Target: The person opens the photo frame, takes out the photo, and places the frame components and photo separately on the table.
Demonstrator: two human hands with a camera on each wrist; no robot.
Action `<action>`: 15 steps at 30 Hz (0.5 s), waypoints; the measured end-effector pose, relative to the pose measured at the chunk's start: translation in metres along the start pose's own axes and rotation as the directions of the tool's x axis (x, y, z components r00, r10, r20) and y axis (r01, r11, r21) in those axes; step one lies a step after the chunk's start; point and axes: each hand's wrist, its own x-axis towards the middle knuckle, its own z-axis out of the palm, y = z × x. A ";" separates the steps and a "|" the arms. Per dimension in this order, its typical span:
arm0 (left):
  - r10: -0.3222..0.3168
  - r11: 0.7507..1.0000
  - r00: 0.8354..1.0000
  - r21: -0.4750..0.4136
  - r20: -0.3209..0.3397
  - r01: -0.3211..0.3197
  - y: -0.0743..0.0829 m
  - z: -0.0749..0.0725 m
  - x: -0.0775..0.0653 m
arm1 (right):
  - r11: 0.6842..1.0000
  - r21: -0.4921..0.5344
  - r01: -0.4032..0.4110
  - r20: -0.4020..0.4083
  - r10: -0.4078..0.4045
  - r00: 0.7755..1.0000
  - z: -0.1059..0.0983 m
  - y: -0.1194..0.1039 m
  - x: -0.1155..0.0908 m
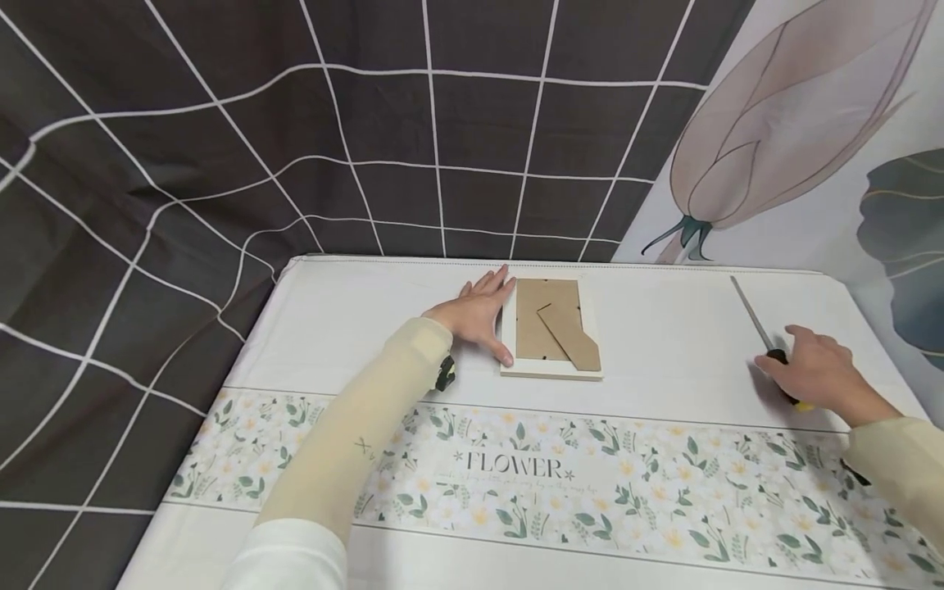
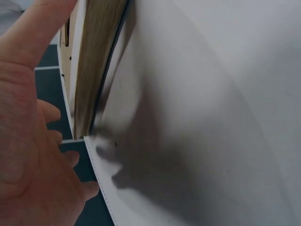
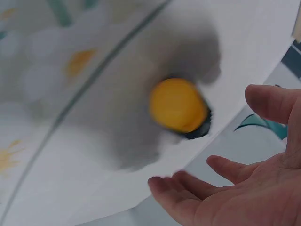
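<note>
A white picture frame (image 1: 546, 368) lies back side up near the far edge of the table. Its brown backing board (image 1: 533, 332) and slanted support leg (image 1: 571, 336) face upward. My left hand (image 1: 475, 315) is spread along the frame's left side, thumb near the front corner and fingers towards the back. In the left wrist view the frame's wooden side (image 2: 98, 61) stands beside that hand. To the right lies a tool with a long thin grey metal shaft (image 1: 751, 315) and a black handle with a yellow end (image 3: 176, 104). My right hand (image 1: 822, 373) hovers over this handle, fingers loosely extended and apart from it.
The white table cover (image 1: 369, 328) carries a flower-printed band (image 1: 627, 492) across its front part. Behind it hangs a dark cloth with a white grid (image 1: 479, 123). A pale flower-printed cloth (image 1: 811, 164) hangs at the right.
</note>
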 end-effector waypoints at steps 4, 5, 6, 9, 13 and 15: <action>0.011 0.999 1.000 0.052 0.018 -0.012 0.003 0.001 0.002 | 1.000 0.000 -0.027 0.003 0.027 1.000 0.004 0.009 -0.007; 0.009 0.998 1.000 0.060 0.022 -0.011 0.004 0.001 0.003 | 1.000 -0.001 -0.024 0.002 0.024 1.000 0.005 0.011 -0.009; 0.006 0.998 1.000 0.069 0.028 -0.008 0.004 0.001 0.004 | 1.000 -0.001 -0.021 0.001 0.021 1.000 0.006 0.013 -0.011; 0.002 0.996 0.999 0.091 0.038 -0.006 0.005 0.001 0.006 | 1.000 0.008 -0.018 -0.006 0.018 1.000 0.008 0.017 -0.014; -0.002 0.995 0.999 0.100 0.054 -0.004 0.005 0.000 0.007 | 1.000 0.016 -0.023 -0.024 0.024 0.999 0.007 0.021 -0.015; -0.001 0.995 0.998 0.096 0.058 -0.004 0.005 0.000 0.007 | 1.000 0.023 -0.022 -0.025 0.022 0.999 0.006 0.022 -0.015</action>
